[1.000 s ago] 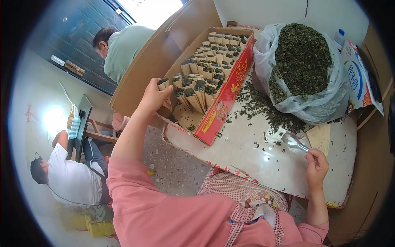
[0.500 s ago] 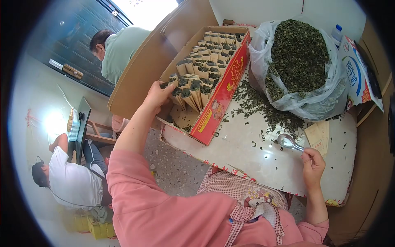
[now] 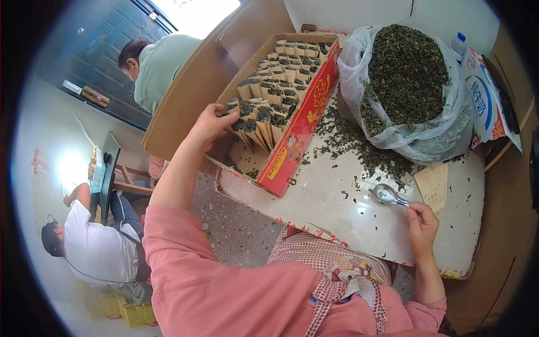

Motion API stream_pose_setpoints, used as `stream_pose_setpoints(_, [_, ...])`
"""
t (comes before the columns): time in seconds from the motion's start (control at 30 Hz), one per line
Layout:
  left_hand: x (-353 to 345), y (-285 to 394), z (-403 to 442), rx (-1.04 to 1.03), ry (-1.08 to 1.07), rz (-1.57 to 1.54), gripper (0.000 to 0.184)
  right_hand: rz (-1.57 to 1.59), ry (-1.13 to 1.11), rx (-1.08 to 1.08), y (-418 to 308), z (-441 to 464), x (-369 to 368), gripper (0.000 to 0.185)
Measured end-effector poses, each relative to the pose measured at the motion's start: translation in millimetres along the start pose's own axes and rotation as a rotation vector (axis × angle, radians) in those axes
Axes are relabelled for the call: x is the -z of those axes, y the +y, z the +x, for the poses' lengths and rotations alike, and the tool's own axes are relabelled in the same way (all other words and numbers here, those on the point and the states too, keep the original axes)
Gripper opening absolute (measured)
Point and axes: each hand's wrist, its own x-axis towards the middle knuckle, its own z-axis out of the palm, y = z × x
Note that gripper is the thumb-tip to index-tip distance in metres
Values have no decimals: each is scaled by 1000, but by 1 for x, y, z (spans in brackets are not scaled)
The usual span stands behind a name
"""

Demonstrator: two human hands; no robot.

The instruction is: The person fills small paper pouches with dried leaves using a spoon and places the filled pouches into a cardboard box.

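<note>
My left hand (image 3: 211, 124) is at the left wall of a long red cardboard box (image 3: 297, 143), beside the front rows of packets. Its thumb and forefinger are apart and touch the nearest packets; no packet shows clearly gripped. Brown paper packets (image 3: 259, 133) stand upright in rows in the box, their open tops showing dark dried leaves. My right hand (image 3: 422, 227) is closed round the handle of a metal spoon (image 3: 386, 194), its bowl empty above the table. Close by lies a small stack of flat paper packets (image 3: 432, 188).
A clear plastic bag (image 3: 351, 73) heaped with dried leaves (image 3: 407, 73) stands at the back right. Loose leaves (image 3: 365, 154) are scattered over the table (image 3: 337, 208). A bottle (image 3: 458, 45) and a milk carton (image 3: 485, 101) stand behind. Two people (image 3: 104, 241) are at the left.
My left hand has drawn back slightly from the packets, and its thumb and forefinger have parted. The spoon has shifted slightly left with my right hand.
</note>
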Motion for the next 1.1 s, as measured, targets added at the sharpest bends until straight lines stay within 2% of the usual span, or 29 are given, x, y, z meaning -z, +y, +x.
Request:
stream_pose_setpoints(0.13, [4,3,7,-60,-47,117,62,23,-19,-19,-1,0,-3,7])
stream_pose_setpoints(0.23, [3,-1,17,-169,-26,250,58,36,-12,-36,1,-2,-4,7])
stream_pose_setpoints(0.3, [-2,3,18,-304,56,510,53,44,-7,-50,3,-3,-5,7])
stream_pose_setpoints(0.5, [-8,23,15,-357,-13,721,49,49,-25,-74,2,-3,-6,7])
stream_pose_setpoints(1.0, [4,2,17,-388,24,544,52,50,-37,-69,7,-5,-9,7])
stream_pose_setpoints(1.07, [5,-3,20,-399,51,539,50,-33,-61,67,3,-2,-10,7])
stream_pose_setpoints(1.1, [5,-2,19,-411,76,533,48,-35,-61,67,0,-2,-10,7])
